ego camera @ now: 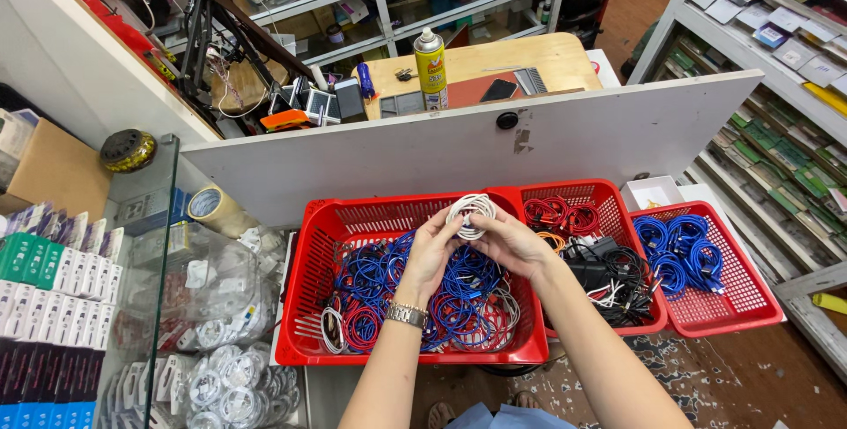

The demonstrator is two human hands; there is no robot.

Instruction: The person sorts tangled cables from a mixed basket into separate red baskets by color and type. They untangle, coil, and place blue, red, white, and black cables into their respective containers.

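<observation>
Both my hands hold a coiled white cable (470, 213) above a large red basket (311, 305) full of blue, red and white coiled cables. My left hand (430, 248), with a metal watch on the wrist, grips the coil from the left. From the right, my right hand (512, 242) pinches the same coil with its fingers wrapped over it.
A second red basket (609, 195) with red, orange and black cables sits to the right, then a smaller one (737, 292) with blue cables. A white board (371, 160) stands behind them. Packaged cables lie at the left by a glass case (159, 244). Shelves line the right.
</observation>
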